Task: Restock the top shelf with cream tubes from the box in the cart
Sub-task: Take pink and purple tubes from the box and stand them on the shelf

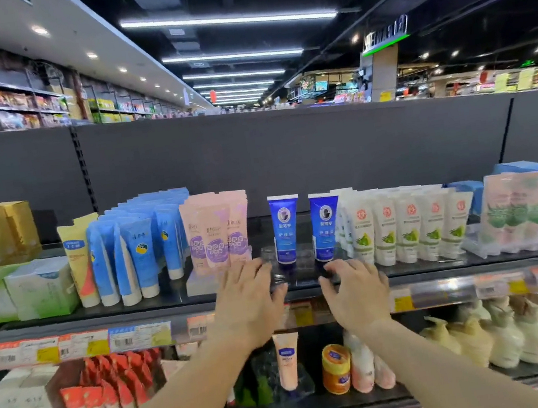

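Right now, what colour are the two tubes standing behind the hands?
Dark blue tubes with white top edges, seen in the head view.

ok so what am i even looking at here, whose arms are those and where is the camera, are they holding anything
There is no machine here. The camera is worn on a person's head and looks forward and down, so the two bare arms reaching in from the bottom are that person's own. It is a shop aisle.

The left hand and right hand are at the front edge of the top shelf. Neither hand holds anything; the fingers are loosely spread.

Just behind the hands stand two dark blue cream tubes, upright on their caps, with bare shelf behind them. To their left are pink tubes and light blue tubes; to their right, white tubes with green print. Price labels run along the shelf edge, and more goods sit on the shelf below. The box and cart are not in view.
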